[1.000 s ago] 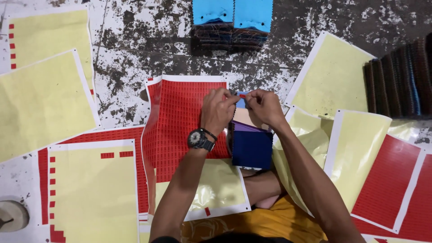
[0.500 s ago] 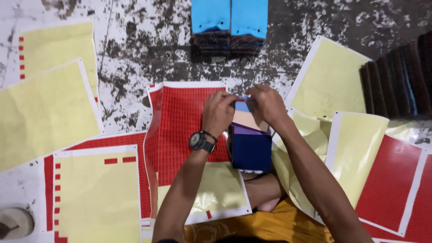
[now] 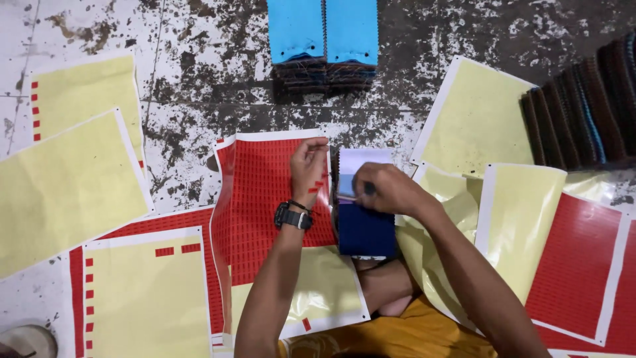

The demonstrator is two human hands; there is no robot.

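1. While the head view looks straight down, the person sits on a stained, speckled floor (image 3: 199,46) with sheets spread all round.
2. The left hand (image 3: 309,169), a dark watch (image 3: 293,217) on its wrist, lies on a sheet of small red stickers (image 3: 262,199). Its fingers are close together, with one small red sticker on the fingertips; whether it is pinched or merely stuck there cannot be told.
3. The right hand (image 3: 387,191) is curled narrow over a stack of cloth samples (image 3: 364,222), pinching at the edge of the top piece, pale lilac above dark blue. The stack rests on the person's lap, just beside the sticker sheet.
4. Yellow backing sheets (image 3: 66,179), mostly stripped, lie to the left and right; a blue-topped pile of samples (image 3: 322,33) sits beyond, and a row of dark samples (image 3: 583,113) is at the far right.
5. Judged from this, the sticker could fold on itself or land crooked, since it hangs from fingertips alone. The stack may slide off the lap if the right hand lifts a leaf too sharply. The curling edge of the red sheet could catch the wrist and drag.
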